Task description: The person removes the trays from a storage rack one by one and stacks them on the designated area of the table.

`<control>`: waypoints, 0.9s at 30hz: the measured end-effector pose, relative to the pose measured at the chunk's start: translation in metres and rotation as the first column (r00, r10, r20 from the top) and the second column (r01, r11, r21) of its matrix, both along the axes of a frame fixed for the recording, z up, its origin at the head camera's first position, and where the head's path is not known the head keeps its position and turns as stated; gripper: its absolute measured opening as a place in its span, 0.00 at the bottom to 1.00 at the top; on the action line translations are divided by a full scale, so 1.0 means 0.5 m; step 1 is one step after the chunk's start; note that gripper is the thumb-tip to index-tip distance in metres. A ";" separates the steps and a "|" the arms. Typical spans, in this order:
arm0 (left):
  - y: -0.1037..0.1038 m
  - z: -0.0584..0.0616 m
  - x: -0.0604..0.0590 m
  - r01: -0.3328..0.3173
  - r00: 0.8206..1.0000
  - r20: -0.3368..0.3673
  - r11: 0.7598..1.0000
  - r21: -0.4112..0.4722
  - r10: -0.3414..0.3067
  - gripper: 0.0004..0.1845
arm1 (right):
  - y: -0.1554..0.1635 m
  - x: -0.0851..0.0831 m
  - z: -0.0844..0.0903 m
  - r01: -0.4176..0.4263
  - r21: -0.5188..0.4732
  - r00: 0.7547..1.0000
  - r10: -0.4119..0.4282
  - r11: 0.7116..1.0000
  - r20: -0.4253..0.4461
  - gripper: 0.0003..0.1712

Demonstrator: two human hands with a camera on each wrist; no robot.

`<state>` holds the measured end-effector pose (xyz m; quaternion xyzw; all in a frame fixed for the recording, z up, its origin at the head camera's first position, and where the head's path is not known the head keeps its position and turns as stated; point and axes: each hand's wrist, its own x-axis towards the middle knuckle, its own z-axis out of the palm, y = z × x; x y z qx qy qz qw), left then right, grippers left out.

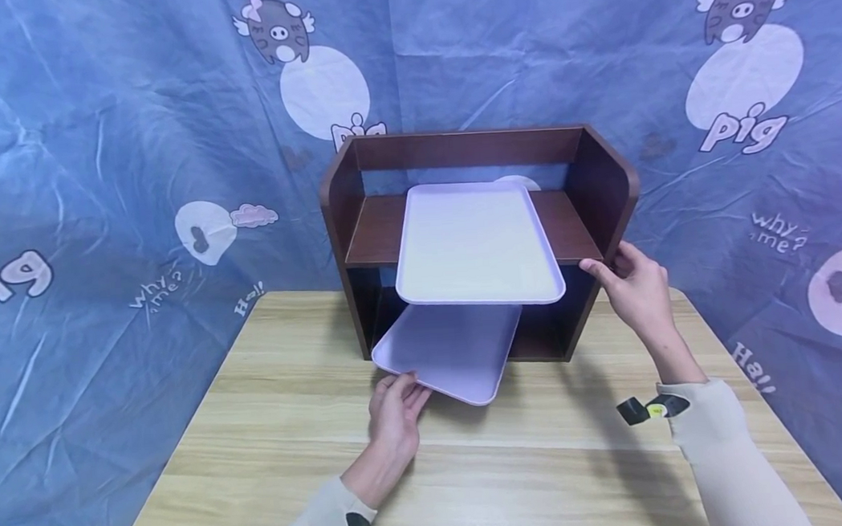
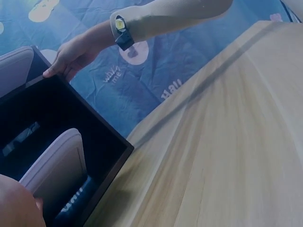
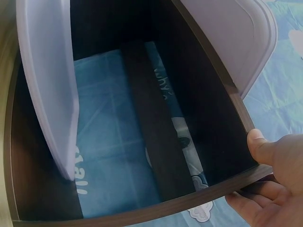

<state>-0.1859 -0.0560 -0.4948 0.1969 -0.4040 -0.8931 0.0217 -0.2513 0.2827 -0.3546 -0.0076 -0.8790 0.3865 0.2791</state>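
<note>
Lower tray (image 1: 444,350) rear hidden under shelf unit (image 1: 607,179). L hand (image 1: 395,409) grips tray's front edge; R hand (image 1: 635,286) grasps unit's right front edge.

A dark brown wooden shelf unit (image 1: 590,180) is stood on a light wooden table (image 1: 272,433). A lavender tray (image 1: 476,243) is laid on its upper shelf, overhanging the front. A second lavender tray (image 1: 455,349) is gripped at its near corner by the left hand (image 1: 396,413), half inside the lower compartment. The unit's right side panel is held by the right hand (image 1: 635,286). A blue pig-print cloth (image 1: 96,154) is hung behind.
</note>
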 end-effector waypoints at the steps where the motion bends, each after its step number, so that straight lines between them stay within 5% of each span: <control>1: -0.003 0.000 -0.001 0.003 1.000 0.000 1.000 0.010 -0.003 0.14 | 0.000 0.000 0.000 0.001 -0.002 1.000 -0.001 1.000 0.001 0.32; 27: -0.080 0.016 -0.033 0.059 0.998 -0.035 0.998 0.012 -0.059 0.03 | -0.001 -0.002 0.001 0.001 -0.014 1.000 -0.001 1.000 -0.007 0.29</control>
